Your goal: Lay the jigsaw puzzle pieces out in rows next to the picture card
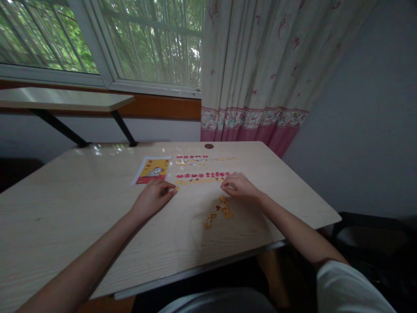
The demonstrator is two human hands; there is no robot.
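Note:
My left hand (153,198) rests on the wooden table (81,208), its fingers curled and pinching a small yellow puzzle piece (176,188) at the left end of a red-and-yellow row of joined pieces (200,177). At the right end of that row my right hand (239,185) has its fingers closed down on a piece (230,187). A second joined row (202,159) lies farther back. Several loose yellow pieces (219,211) lie just in front of my right hand. A reference picture card (152,170) with a cartoon animal lies to the left of the rows.
A shelf on black brackets (65,100) juts over the table's far left. A window (107,39) and a patterned curtain (257,74) stand behind. A round cable hole (209,146) sits at the far edge. The table's right edge (312,191) drops off beside a dark chair (368,230).

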